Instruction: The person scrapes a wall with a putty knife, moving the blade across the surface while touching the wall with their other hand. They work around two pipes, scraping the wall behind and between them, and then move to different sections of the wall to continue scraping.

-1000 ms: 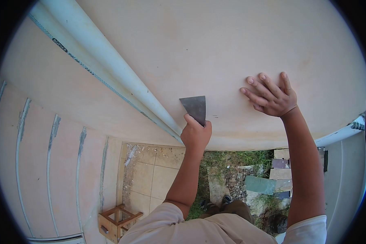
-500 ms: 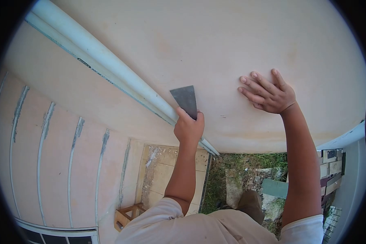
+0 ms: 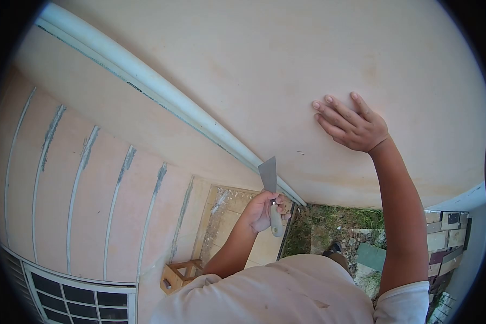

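My left hand (image 3: 259, 212) is closed round a putty knife (image 3: 268, 175), palm turned up, with the pale handle showing between thumb and fingers. Its flat grey blade points upward and overlaps the lower end of a white pipe (image 3: 173, 100) in this view. Fingers spread, my right hand (image 3: 356, 127) lies flat against the smooth pinkish wall (image 3: 308, 65). A few short dark marks show on the wall just below and left of that hand.
Grey-streaked vertical strips (image 3: 86, 148) line the wall at left, above a white-framed window (image 3: 81, 297). A wooden stool (image 3: 173, 277) stands on the tiled floor (image 3: 259, 248). Grass (image 3: 362, 217), a green slab (image 3: 371, 256) and stacked tiles (image 3: 444, 237) lie below and right.
My left hand has moved down and away from the wall with the putty knife, turning so the handle shows. My right hand stays flat on the wall. The view has tilted slightly.
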Demonstrator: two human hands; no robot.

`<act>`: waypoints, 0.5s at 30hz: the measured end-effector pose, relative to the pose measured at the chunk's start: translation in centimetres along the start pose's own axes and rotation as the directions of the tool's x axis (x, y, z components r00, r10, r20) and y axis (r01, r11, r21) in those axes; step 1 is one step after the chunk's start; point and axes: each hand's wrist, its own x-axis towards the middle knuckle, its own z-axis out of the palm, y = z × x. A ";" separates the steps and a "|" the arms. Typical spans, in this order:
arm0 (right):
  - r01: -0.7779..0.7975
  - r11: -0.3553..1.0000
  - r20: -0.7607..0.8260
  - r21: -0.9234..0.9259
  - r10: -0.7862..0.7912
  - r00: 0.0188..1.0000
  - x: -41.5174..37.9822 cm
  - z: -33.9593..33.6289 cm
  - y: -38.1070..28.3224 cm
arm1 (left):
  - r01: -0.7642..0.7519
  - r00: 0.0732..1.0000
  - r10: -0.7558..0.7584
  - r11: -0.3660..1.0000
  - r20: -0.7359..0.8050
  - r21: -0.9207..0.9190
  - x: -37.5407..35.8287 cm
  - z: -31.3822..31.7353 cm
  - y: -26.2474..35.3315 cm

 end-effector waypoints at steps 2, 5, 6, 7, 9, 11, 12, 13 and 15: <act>0.003 1.000 -0.007 -0.004 -0.003 1.000 -0.2 0.0 0.1 | -0.065 0.996 0.064 0.998 0.059 0.018 -0.4 0.9 0.6; 0.003 0.999 -0.046 0.032 -0.001 0.999 -0.2 0.0 0.2 | -0.265 0.960 0.257 0.962 0.113 0.062 -0.9 3.4 1.5; -0.004 0.999 -0.045 0.046 0.006 0.999 -0.2 0.1 0.1 | -0.391 0.919 0.380 0.914 0.108 0.106 -0.9 4.2 2.1; -0.011 0.998 -0.043 0.062 0.013 0.999 -0.2 0.1 0.1 | -0.403 0.913 0.392 0.909 0.114 0.105 -0.9 5.1 2.7; 0.008 0.998 -0.052 0.060 -0.004 0.999 -0.2 0.1 0.2 | -0.680 0.715 0.695 0.666 0.076 0.307 -0.6 6.4 4.1; 0.005 0.998 -0.039 0.059 -0.003 0.999 -0.1 0.0 0.3 | -0.743 0.616 0.786 0.558 0.052 0.370 0.9 6.6 4.8; 0.012 0.999 -0.045 0.048 -0.010 0.999 -0.1 -0.2 0.2 | -0.696 0.637 0.770 0.595 -0.036 0.403 2.2 5.5 5.2; 0.006 0.999 -0.043 0.053 -0.004 0.999 -0.1 -0.2 0.2 | -0.646 0.651 0.750 0.630 -0.121 0.430 3.5 4.8 5.7; 0.002 1.000 -0.046 0.025 -0.001 0.999 -0.1 -0.2 0.2 | -0.621 0.675 0.725 0.660 -0.140 0.423 4.9 4.1 5.1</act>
